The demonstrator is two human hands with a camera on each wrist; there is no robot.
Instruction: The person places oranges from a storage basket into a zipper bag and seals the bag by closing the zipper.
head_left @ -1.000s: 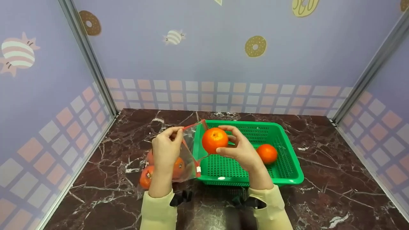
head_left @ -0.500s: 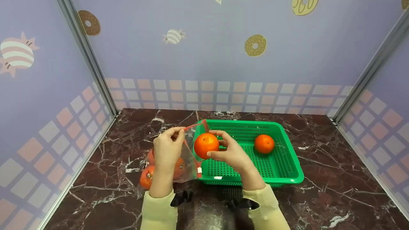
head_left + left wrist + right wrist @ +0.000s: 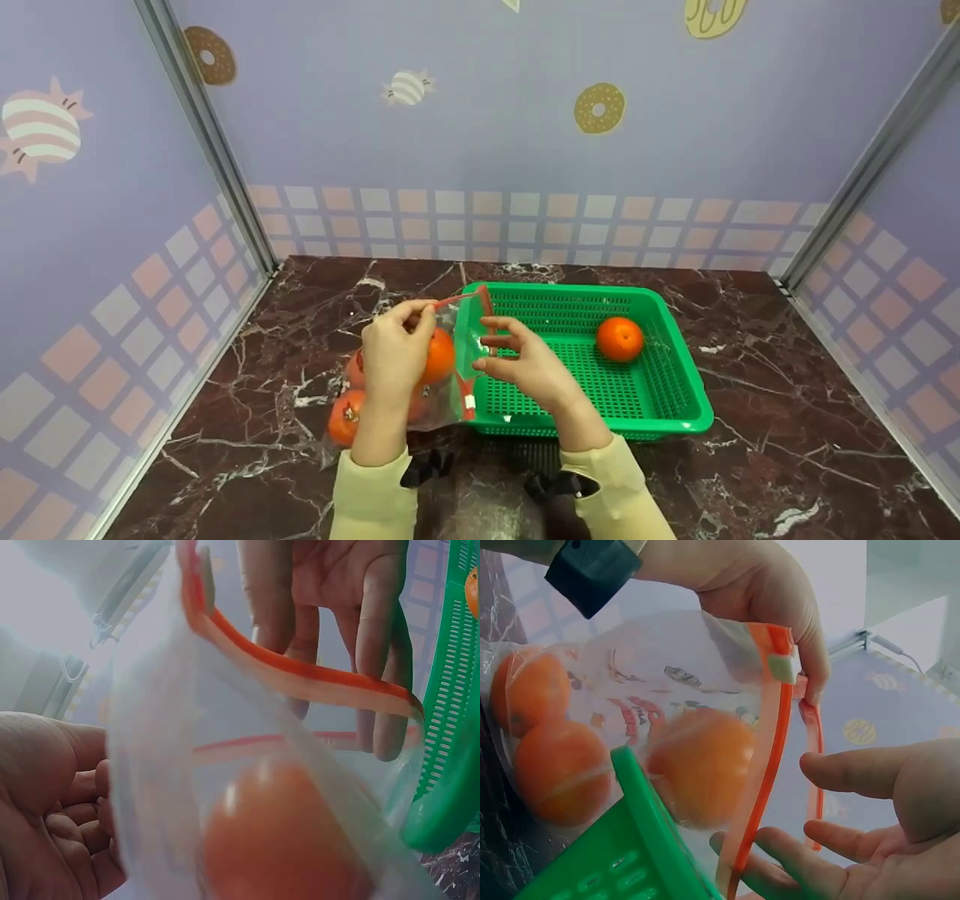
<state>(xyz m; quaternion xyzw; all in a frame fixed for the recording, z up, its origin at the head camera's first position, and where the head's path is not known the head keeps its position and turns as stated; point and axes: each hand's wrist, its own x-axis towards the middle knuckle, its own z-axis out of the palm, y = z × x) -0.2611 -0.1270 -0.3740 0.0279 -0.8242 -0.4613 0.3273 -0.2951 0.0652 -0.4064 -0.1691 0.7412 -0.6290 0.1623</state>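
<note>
My left hand pinches the red-edged rim of a clear zip bag, whose mouth gapes toward the basket. Inside the bag lie several oranges; one orange sits just within the mouth, partly behind my left hand, and another orange rests lower left. In the right wrist view, that upper orange shows through the printed plastic. At the bag's mouth my right hand has its fingers spread and holds nothing. Some of its fingertips reach past the rim in the left wrist view. A white slider sits on the zip.
A green perforated basket stands right of the bag, its left end beside the bag's mouth. One orange lies in its right part. The dark marbled tabletop is enclosed by patterned panels at the back and sides.
My right hand has carried an orange leftward into the bag and let go of it. The orange in the basket has rolled slightly away from me. My left hand keeps its pinch.
</note>
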